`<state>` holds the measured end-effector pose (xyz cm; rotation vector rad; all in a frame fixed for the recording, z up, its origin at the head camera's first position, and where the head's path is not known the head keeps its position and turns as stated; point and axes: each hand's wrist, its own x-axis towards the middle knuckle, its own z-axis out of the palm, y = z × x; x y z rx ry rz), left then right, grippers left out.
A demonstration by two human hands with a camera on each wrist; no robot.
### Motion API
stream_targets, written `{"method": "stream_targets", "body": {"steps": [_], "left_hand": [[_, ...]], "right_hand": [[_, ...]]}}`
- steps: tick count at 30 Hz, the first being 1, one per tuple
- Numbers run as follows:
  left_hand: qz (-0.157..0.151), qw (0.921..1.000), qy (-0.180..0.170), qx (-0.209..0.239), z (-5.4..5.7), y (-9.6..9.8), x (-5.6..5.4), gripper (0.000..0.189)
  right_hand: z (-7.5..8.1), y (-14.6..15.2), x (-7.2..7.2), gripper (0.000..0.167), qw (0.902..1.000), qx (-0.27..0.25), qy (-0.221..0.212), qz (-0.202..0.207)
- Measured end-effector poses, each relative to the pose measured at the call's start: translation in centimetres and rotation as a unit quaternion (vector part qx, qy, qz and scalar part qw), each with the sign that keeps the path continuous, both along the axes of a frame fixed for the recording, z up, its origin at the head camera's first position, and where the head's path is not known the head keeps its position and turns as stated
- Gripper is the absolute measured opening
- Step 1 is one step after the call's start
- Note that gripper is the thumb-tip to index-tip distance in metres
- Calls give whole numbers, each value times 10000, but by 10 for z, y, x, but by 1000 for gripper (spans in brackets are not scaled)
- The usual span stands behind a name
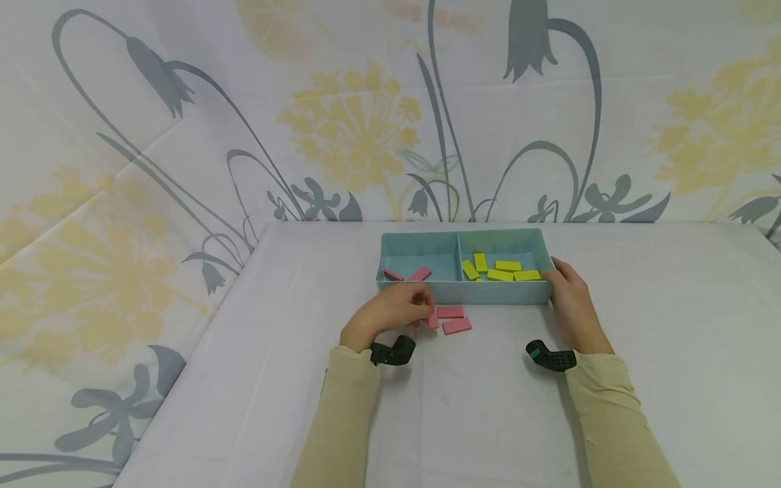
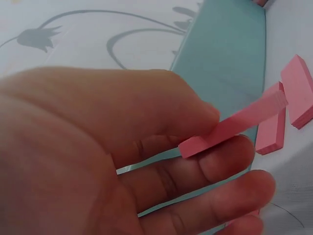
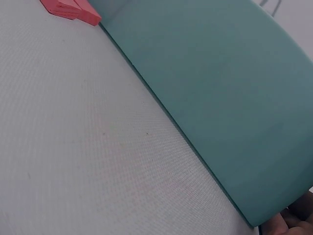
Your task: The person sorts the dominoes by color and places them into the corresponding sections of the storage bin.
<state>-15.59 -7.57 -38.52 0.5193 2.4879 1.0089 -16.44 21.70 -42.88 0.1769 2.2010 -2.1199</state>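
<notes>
My left hand [image 1: 396,310] pinches a pink block [image 2: 230,125], a thin flat-sided piece, between thumb and fingers just in front of a light blue-green two-compartment box [image 1: 488,293]. Two more pink blocks [image 1: 450,312] lie on the table right beside that hand. Inside the left compartment are a couple of pink blocks [image 1: 419,274]; several yellow blocks [image 1: 500,275] lie in the right one. At the box's right end, my right hand [image 1: 573,305] grips the front corner, its fingers [image 3: 293,223] showing only at the edge of the right wrist view.
A white cloth [image 1: 476,407] covers the table. Behind the box rises a flower-patterned curtain [image 1: 366,122], which also runs along the left side. Each wrist wears a black camera mount [image 1: 393,351].
</notes>
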Motion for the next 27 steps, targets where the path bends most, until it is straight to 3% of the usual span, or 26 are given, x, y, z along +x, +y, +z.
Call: {"method": "stream_targets", "body": {"steps": [7,13,27], "left_hand": [[293,9984,-127,459,3,-4,-2,16],[469,9979,24,437,7,-6,1,21],[803,9926,312,858,8,-11,-2,21]], "right_hand": [[0,0,0,56,9999,113,10,-12],[-1,0,0,56,10000,83,-24,-23],[0,0,1,56,9999,98,4,-41]]}}
